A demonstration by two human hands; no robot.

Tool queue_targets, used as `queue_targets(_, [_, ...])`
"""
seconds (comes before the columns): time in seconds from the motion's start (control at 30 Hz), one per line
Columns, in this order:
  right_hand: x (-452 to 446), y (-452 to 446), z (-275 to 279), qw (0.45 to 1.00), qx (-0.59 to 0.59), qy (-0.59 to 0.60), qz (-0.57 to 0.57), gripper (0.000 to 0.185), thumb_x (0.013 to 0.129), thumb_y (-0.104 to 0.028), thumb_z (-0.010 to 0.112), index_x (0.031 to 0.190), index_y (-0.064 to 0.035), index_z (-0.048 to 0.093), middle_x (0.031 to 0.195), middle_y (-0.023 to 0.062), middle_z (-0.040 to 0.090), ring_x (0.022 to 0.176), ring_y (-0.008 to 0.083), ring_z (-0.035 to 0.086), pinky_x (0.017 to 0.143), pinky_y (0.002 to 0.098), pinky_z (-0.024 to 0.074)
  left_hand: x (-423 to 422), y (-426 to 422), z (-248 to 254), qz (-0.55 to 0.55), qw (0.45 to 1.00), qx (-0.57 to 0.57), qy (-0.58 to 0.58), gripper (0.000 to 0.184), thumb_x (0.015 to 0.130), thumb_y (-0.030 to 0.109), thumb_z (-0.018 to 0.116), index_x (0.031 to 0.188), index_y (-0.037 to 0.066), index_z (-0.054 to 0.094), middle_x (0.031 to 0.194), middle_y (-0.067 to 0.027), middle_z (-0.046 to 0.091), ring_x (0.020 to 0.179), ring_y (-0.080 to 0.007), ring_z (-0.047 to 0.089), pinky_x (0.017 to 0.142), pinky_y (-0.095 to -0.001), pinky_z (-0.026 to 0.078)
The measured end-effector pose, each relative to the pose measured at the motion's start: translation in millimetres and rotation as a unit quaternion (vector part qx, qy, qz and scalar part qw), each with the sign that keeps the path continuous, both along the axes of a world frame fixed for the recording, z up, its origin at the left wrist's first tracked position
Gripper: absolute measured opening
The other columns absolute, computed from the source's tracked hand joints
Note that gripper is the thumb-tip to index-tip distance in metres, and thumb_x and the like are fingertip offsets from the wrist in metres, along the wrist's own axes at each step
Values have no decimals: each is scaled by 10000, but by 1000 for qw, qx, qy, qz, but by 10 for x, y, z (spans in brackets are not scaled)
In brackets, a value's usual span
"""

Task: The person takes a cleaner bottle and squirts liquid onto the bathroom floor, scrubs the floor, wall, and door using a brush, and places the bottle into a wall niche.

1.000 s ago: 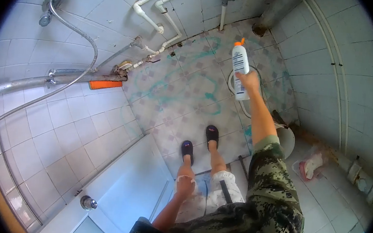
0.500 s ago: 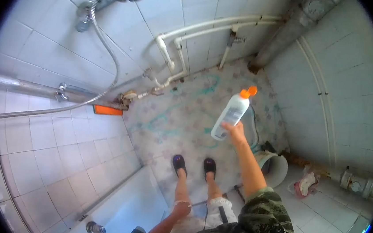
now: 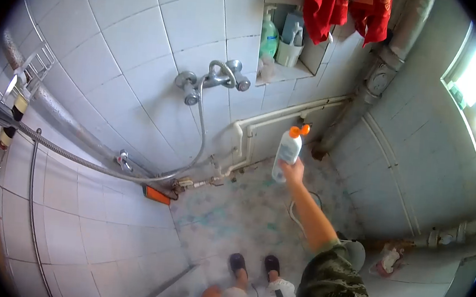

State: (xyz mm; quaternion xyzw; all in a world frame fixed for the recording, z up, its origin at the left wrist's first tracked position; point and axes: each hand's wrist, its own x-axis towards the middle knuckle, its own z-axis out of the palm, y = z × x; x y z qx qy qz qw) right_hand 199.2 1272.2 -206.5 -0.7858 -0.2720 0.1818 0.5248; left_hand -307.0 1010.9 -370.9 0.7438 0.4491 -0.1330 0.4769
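Note:
My right hand (image 3: 292, 171) is wrapped around a white plastic bottle (image 3: 288, 151), held upright with a slight tilt above the floor. Its orange flip-top cap (image 3: 299, 131) is hinged open. Down by my knee, at the bottom of the view, is my left hand (image 3: 211, 295); its fingers are too blurred to make out. Blue-green smears (image 3: 215, 220) mark the patterned floor (image 3: 233, 199) beneath the bottle.
A wall tap (image 3: 213, 81) carries a long shower hose (image 3: 199, 128). An orange brush head (image 3: 157, 194) sits by the left wall. Toiletries stand in a niche (image 3: 284, 73) beside red cloths (image 3: 324, 12). Pipes run along the walls, and a bucket (image 3: 356, 254) is partly behind my right arm.
My view has tilted up, bringing the niche, red cloths and window into sight. The bottle stays in my right hand, now more upright. My left hand has come off my knee.

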Motion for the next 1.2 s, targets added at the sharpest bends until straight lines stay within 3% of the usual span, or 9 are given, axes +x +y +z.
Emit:
queue_targets(0.33, [794, 1617, 1363, 985, 88, -134, -62, 423, 698, -185, 678, 1082, -62, 549, 1002, 161, 627, 1000, 377, 494, 906, 447, 374, 35, 63, -654, 74, 981, -81, 159, 279, 771, 260, 536, 832, 20, 665, 864, -228, 637, 840, -388, 614, 772, -472, 479])
queue_targets(0.6, [1394, 2537, 1336, 962, 207, -163, -67, 436, 690, -157, 689, 1088, -65, 538, 990, 214, 634, 958, 429, 584, 829, 460, 448, 589, 328, -747, 29, 984, -82, 157, 270, 762, 254, 552, 826, 20, 670, 877, -232, 639, 851, -386, 616, 786, -475, 475])
queue_targets(0.67, [1501, 2638, 1396, 972, 204, -117, -19, 465, 667, -142, 699, 1093, -52, 538, 992, 175, 630, 935, 350, 613, 836, 425, 463, 586, 116, -774, 5, 985, -85, 149, 268, 760, 252, 556, 825, 20, 671, 880, -233, 640, 854, -385, 617, 790, -475, 474])
queue_targets(0.7, [1704, 2817, 1305, 940, 186, -286, -1, 487, 660, -149, 701, 1110, -45, 545, 980, 145, 622, 905, 299, 613, 800, 413, 475, 579, -94, -762, -9, 987, -82, 141, 266, 759, 251, 557, 824, 19, 671, 882, -234, 640, 855, -385, 617, 792, -476, 473])
queue_targets(0.73, [1954, 2963, 1225, 958, 113, -261, 35, 485, 670, -165, 702, 1115, -40, 555, 967, 142, 621, 915, 295, 606, 789, 417, 472, 603, -341, -752, -14, 989, -71, 132, 265, 758, 251, 559, 823, 19, 672, 883, -234, 640, 857, -385, 617, 794, -476, 473])
queue_targets(0.8, [2189, 3209, 1129, 971, 187, -115, 94, 409, 759, -235, 685, 1120, -81, 566, 834, 62, 636, 578, 171, 574, 528, 327, 461, 820, -655, -647, 4, 991, -40, 127, 271, 755, 244, 570, 855, 12, 670, 980, -222, 613, 904, -384, 598, 797, -486, 464])
queue_targets(0.93, [2421, 3507, 1143, 981, 128, -19, 143, 508, 779, -165, 703, 1233, -101, 485, 1181, 67, 546, 1029, 219, 559, 744, 369, 513, 1392, -573, -377, 50, 988, 5, 149, 294, 752, 226, 588, 928, 4, 666, 1165, -186, 555, 1010, -375, 547, 817, -500, 439])
queue_targets(1.1, [3021, 3745, 842, 975, 91, 32, 200, 474, 810, -109, 660, 1224, -13, 449, 1215, 104, 497, 1080, 232, 505, 819, 347, 535, 1596, -450, -759, -4, 987, -12, 158, 288, 752, 213, 591, 952, 20, 666, 1154, -161, 553, 1043, -354, 523, 857, -487, 421])
queue_targets(1.2, [2729, 3609, 772, 982, 115, 96, 116, 467, 816, -150, 676, 1185, 34, 458, 1132, 138, 521, 1051, 230, 514, 824, 356, 530, 1581, -525, -992, -24, 989, 6, 146, 286, 753, 205, 593, 966, 29, 666, 1147, -146, 551, 1063, -341, 508, 881, -479, 410])
